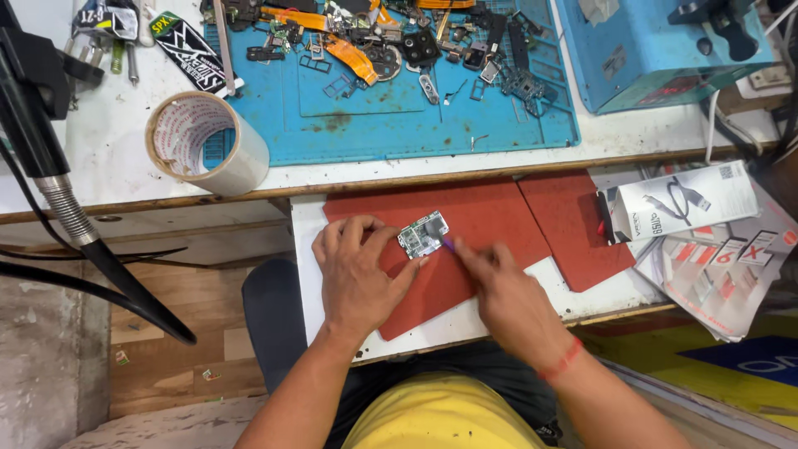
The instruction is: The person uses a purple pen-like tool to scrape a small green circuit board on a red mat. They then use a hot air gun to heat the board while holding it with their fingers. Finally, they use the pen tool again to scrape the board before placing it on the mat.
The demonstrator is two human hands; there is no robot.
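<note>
White and cluttered, the desk point(125, 158) carries one blue work mat point(432, 125) strewn with small phone parts, one roll of tape point(208, 143) and one blue machine point(657, 50). Nearer the person lie two red mats point(499, 224). On the larger one sits a single small circuit board point(423, 234). The left hand point(357, 270) lies spread flat beside it, fingertips steadying its edge. The right hand point(507, 291) is closed around one thin purple tool point(447, 244), whose tip touches the board. One white box point(686, 199) rests at the right.
</note>
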